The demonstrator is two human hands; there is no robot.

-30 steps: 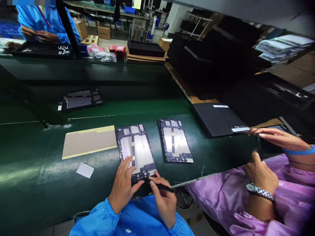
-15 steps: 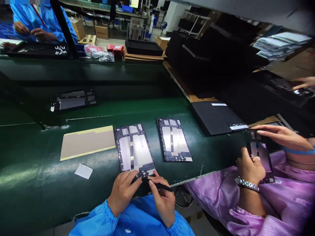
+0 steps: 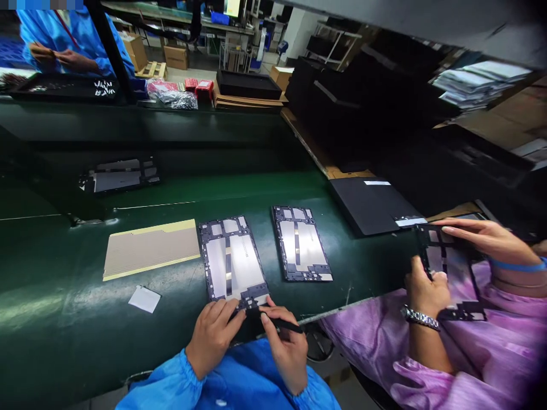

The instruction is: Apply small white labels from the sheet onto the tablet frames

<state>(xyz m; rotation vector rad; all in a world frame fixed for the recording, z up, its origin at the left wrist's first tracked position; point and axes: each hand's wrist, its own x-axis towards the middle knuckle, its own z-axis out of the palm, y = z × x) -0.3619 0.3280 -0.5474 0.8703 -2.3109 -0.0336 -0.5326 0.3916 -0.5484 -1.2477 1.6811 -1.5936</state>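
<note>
In front of me a tablet body [image 3: 233, 259], with silver panels in a black frame and a dark strip down the middle, lies on the green bench. My left hand [image 3: 213, 327] grips its lower left edge, thumb and fingers closed there. A slim black tool [image 3: 285, 325] is pinched in my right hand [image 3: 287, 344] at the lower right corner; its tip and exact kind are hidden. A second similar tablet body [image 3: 302, 244] lies to the right. Left of the first one is a beige sheet with yellow edges [image 3: 151, 249], and below it a small white card [image 3: 145, 299].
Another tablet body [image 3: 119, 174] lies further back on the left. At the right, a co-worker in pink [image 3: 427, 290] handles a tablet body [image 3: 457, 273] beside a black board [image 3: 376, 205]. A dark post [image 3: 88, 213] stands on the bench. Across it sits a person in blue [image 3: 77, 42].
My hands stay at the tablet's lower edge, the right one shifted slightly right and down with the black tool. The co-worker's tablet has tilted and moved slightly.
</note>
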